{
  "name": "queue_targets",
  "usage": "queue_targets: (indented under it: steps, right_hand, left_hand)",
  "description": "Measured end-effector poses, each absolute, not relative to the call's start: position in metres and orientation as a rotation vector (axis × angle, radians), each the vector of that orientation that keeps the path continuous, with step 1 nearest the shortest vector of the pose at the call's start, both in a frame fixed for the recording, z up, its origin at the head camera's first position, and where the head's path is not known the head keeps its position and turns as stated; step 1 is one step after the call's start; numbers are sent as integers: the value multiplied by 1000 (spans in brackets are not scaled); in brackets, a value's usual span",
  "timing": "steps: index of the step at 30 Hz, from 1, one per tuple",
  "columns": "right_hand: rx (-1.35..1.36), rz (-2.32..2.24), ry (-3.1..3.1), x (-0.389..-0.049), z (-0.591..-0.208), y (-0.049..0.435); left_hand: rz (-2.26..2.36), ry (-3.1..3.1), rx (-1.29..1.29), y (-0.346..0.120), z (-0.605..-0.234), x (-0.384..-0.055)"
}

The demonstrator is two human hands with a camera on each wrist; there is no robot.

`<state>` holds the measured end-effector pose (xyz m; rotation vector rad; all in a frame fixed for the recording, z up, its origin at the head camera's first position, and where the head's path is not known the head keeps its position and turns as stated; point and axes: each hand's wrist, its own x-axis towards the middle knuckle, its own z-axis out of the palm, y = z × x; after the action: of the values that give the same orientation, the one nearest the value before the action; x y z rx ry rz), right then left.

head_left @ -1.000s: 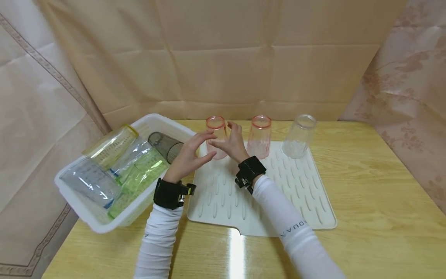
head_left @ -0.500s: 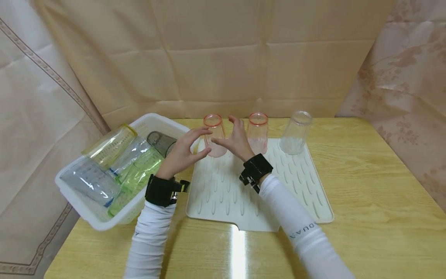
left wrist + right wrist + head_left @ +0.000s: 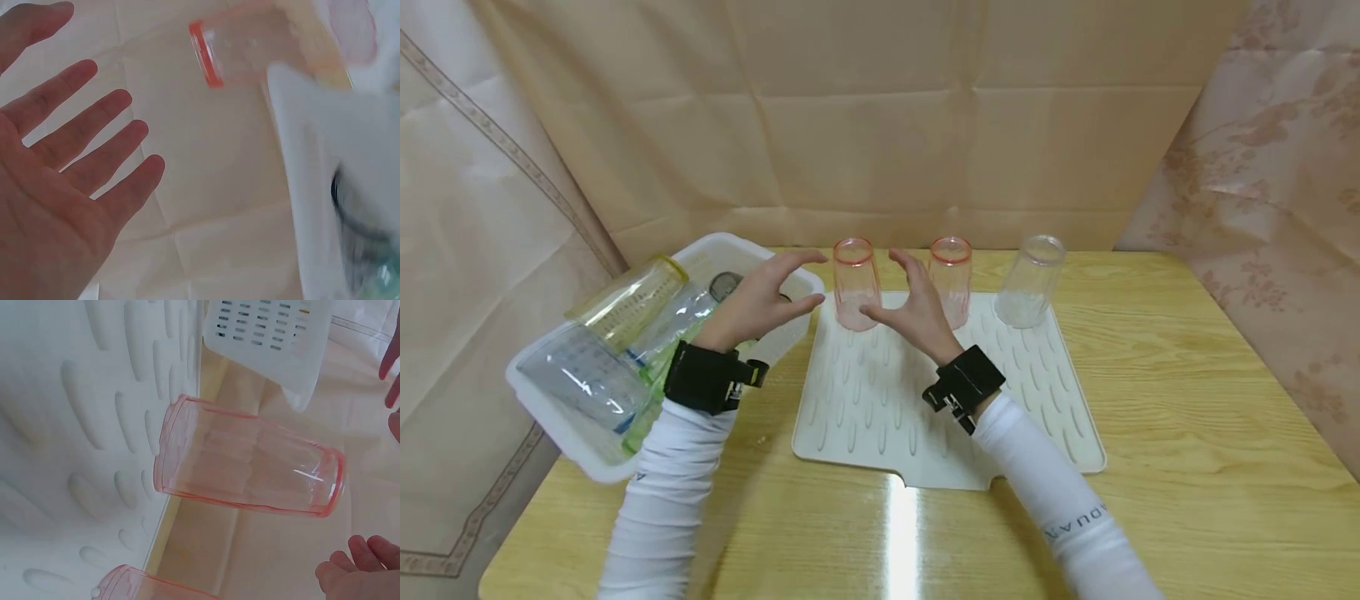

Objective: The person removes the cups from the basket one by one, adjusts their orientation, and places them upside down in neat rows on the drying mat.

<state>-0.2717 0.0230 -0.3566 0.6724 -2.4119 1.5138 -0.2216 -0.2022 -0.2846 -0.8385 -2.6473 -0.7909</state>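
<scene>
Left hand (image 3: pixel 756 304), right hand (image 3: pixel 922 317) both spread, leftmost pink tumbler (image 3: pixel 854 287) between. Best drawn sideways, not nudging it; right-side clearance hard to judge.

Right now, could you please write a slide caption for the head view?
Left hand by the basket, right hand near two pink cups, a clear cup beside them on the mat.

Three glasses (image 3: pixel 855 283) line the back of the mat (image 3: pixel 865 425), right of the basket (image 3: pixel 718 250).
</scene>
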Motion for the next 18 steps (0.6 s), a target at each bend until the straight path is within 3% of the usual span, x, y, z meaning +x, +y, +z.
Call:
queue_targets:
  steps: [11, 18]
  right_hand:
    - [693, 1431, -2443, -258, -352, 51]
    - [730, 1362, -2473, -255, -350, 66]
  left_hand:
    - [-632, -2791, -813, -256, -265, -216]
    - [-549, -2952, -621, -303, -257, -210]
